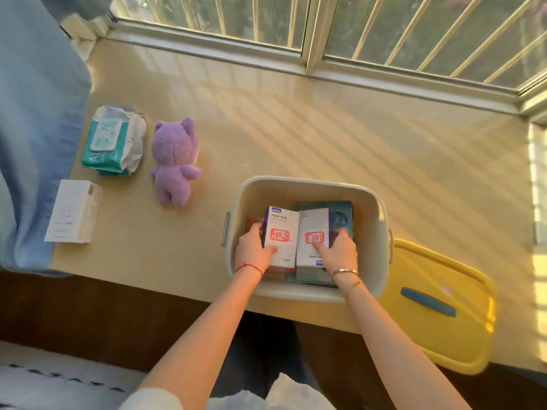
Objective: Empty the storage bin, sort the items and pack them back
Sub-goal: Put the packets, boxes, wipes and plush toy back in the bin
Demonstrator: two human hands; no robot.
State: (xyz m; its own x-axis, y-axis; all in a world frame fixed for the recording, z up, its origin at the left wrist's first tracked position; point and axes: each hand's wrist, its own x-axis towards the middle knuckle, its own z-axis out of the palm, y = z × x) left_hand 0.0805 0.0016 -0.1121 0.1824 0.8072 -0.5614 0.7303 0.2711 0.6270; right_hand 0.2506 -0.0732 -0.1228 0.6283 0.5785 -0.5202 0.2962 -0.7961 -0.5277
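A cream storage bin [307, 184] stands on the windowsill near its front edge. Both my hands reach into it. My left hand [254, 252] grips a white box with a purple edge and red scribble [281, 232]. My right hand [340, 253] grips a second white box with red scribble [314, 229] beside the first. Under them lie teal packets [343, 216] and an orange item [252, 224], mostly hidden. On the sill to the left sit a purple plush bear [174, 159], a green wet-wipes pack [114, 140] and a white box [74, 211].
The bin's yellow lid with a blue handle [438, 303] lies to the right, overhanging the sill's front edge. A blue curtain [32, 113] hangs at the left. Barred windows [325, 25] run along the back. Sunlit bare sill [325, 122] stretches behind the bin.
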